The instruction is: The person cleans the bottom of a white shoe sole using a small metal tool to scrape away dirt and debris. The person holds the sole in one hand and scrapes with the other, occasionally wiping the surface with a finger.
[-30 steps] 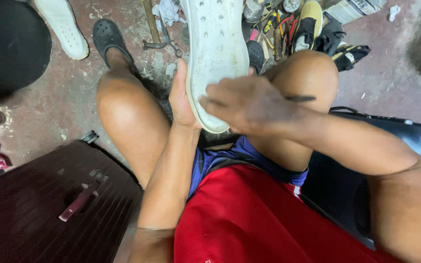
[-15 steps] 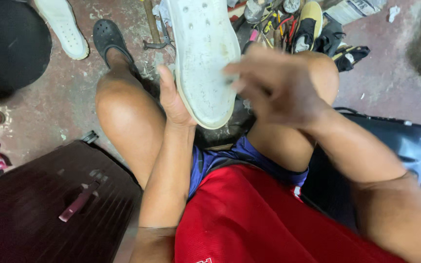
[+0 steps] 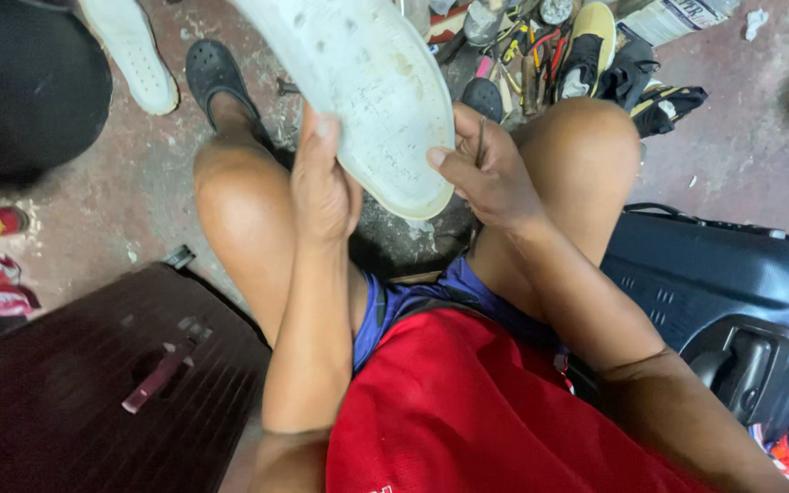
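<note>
Left hand gripping worn white rubber shoe sole at twelve o'clock; right hand pinching thin dark tool (an awl, perhaps). Best kept steady, heel edge braced.

The front of the white shoe sole runs off the top edge, beyond the left hand. The thin tool in the right hand is mostly buried in the fist, its tip unseen. Past the right hand, the heap of tools is too jumbled to sort out.
</note>
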